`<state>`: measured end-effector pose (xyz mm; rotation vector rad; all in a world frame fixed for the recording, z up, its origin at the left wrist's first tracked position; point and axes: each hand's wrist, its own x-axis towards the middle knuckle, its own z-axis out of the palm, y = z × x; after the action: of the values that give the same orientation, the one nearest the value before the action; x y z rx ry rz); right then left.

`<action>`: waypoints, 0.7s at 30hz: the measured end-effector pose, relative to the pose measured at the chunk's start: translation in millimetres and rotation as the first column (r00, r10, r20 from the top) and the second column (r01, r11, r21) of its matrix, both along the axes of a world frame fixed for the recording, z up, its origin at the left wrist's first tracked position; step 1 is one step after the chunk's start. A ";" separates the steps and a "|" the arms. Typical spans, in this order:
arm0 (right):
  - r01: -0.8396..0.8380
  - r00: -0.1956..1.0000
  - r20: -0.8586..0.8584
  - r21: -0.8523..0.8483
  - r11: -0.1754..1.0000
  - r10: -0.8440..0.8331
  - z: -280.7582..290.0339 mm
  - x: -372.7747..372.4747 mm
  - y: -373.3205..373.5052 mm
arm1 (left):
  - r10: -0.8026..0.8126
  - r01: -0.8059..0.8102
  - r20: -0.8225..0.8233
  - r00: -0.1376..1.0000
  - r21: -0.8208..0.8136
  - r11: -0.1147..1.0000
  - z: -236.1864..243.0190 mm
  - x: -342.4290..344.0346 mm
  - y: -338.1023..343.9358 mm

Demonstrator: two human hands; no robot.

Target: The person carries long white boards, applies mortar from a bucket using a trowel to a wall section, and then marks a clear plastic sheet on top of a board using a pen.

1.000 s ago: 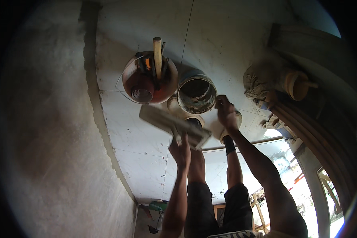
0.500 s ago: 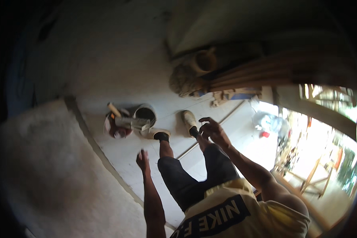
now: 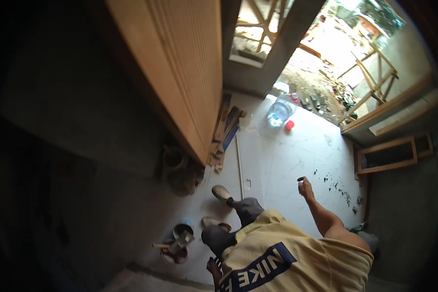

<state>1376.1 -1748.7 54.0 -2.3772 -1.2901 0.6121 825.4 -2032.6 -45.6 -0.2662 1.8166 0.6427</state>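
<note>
Tiled floor (image 3: 297, 160) takes up most of the middle. Wood panel (image 3: 180, 73) stands left of the doorway, scrap wood (image 3: 227, 127) at its foot, maybe pushed there to keep the walkway free. Wood frame (image 3: 387, 156) leans by the right-hand wall, probably stored out of the way. Clear jug (image 3: 282, 111) sits near the doorway, well apart from the hands; upright or tipped, cannot tell.

Grey bucket (image 3: 189, 223) and red bucket (image 3: 181, 258) sit side by side just past the left foot, likely grouped to be within easy reach. Float (image 3: 183, 240) lies over the two, apparently parked there to stay off the tiles. Stick handle (image 3: 160, 246) pokes out beside it.

Right hand (image 3: 304, 188) is out to the side above bare tile, touching nothing, likely just swinging free. Its fingers are loosely curled, part spread, no object seen. Left hand (image 3: 212, 265) is low by the shorts, nearest the buckets; fingers look bent, but small and dark: clenched, released or grasping, cannot tell.
</note>
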 end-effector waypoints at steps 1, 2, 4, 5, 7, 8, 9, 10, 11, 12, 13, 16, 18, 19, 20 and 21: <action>-0.005 1.000 -0.019 0.032 0.999 0.006 10.8 -17.3 -8.3 | -0.009 0.009 -0.010 1.000 -0.001 1.000 6.7 -9.0 11.4; -0.005 0.997 -0.078 -0.009 1.000 0.005 24.8 -35.9 -12.8 | -0.020 0.020 -0.013 1.000 0.003 1.000 11.4 -15.0 22.8; -0.121 0.977 -0.174 0.021 0.992 0.123 53.5 -68.6 -12.4 | -0.039 0.039 0.003 0.999 0.017 0.999 18.6 -23.5 41.2; -0.132 0.961 -0.254 -0.079 0.988 0.108 66.5 -79.2 -10.7 | -0.044 0.043 0.016 0.999 0.032 0.999 19.3 -26.0 48.3; -0.311 0.936 -0.175 0.005 0.951 0.307 76.5 -87.8 -2.6 | -0.050 0.047 0.039 0.998 0.086 0.995 16.8 -26.0 64.7; -0.410 0.906 -0.060 0.113 0.905 0.418 75.1 -85.7 0.1 | -0.044 0.037 0.052 0.998 0.123 0.992 14.4 -25.4 73.9; -0.387 0.920 -0.055 0.012 0.922 0.387 71.4 -73.8 2.9 | -0.031 0.022 0.052 0.998 0.163 0.986 11.8 -22.1 83.2; -0.402 0.914 -0.048 0.049 0.914 0.404 65.3 -54.6 -0.4 | -0.013 0.009 0.031 0.999 0.117 0.993 9.8 -18.1 93.2; -0.367 0.929 -0.062 -0.012 0.930 0.365 57.4 -28.0 -3.3 | 0.015 -0.015 0.003 1.000 0.231 0.973 8.5 -10.6 103.0; -0.322 0.947 -0.046 -0.123 0.939 0.319 47.1 2.4 -4.8 | 0.042 -0.032 -0.039 0.998 0.221 0.975 9.1 -0.8 113.2; -0.295 0.954 0.016 -0.142 0.945 0.300 38.5 34.6 -7.6 | 0.105 -0.083 -0.062 0.993 0.286 0.955 10.7 11.2 122.2; -0.158 0.987 0.001 -0.219 0.963 0.162 18.0 148.2 -10.0 | 0.302 -0.252 -0.126 0.945 0.309 0.917 17.6 80.4 130.9; -0.078 0.997 -0.030 -0.331 0.941 0.072 6.4 229.1 4.4 | 0.355 -0.284 -0.164 0.921 0.343 0.895 19.8 156.1 116.0; -0.136 0.988 0.028 -0.343 0.929 0.155 -4.2 265.9 17.0 | 0.391 -0.328 -0.185 0.902 0.299 0.896 17.7 200.3 107.2; -0.127 0.978 0.105 -0.401 0.907 0.183 -11.5 299.9 36.6 | 0.434 -0.398 -0.205 0.877 0.196 0.896 15.5 245.4 98.8; -0.173 0.956 0.135 -0.464 0.869 0.262 -19.5 330.6 58.4 | 0.423 -0.380 -0.223 0.878 0.211 0.901 17.3 288.4 82.1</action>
<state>1706.7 -1690.4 34.5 -2.7348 -1.6737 0.8408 1113.8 -1950.5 -28.3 -0.4770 1.9649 1.1614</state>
